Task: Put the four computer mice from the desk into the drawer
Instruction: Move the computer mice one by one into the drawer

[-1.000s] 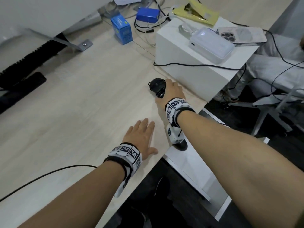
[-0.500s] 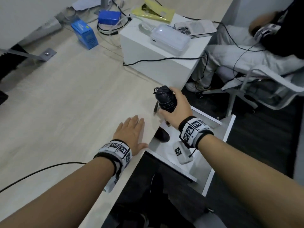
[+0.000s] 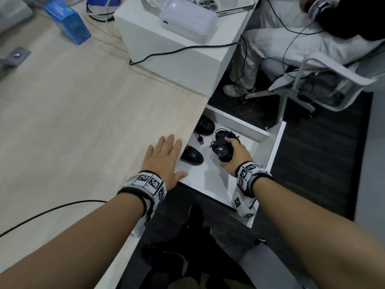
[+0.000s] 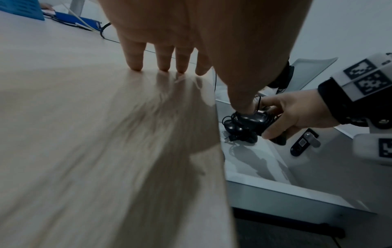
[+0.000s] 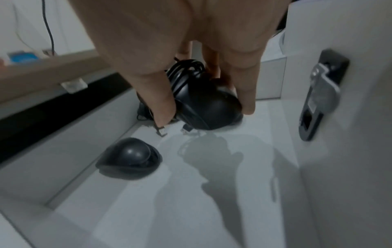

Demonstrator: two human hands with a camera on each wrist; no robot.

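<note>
Resting flat on the table (image 3: 83,122), fingers straight, near its edge: left hand (image 3: 164,161). Gripping a black mouse wrapped in its cable (image 3: 221,150), thumb and fingers curling round it, low inside the open drawer (image 3: 277,147): right hand (image 3: 235,157). Lying left of that hand on the drawer floor: a rounded black mouse (image 3: 191,156). Sitting just beyond the held one: another corded mouse (image 3: 221,133). Lying farther left, partly under the table edge: a fourth (image 3: 205,127).
</note>
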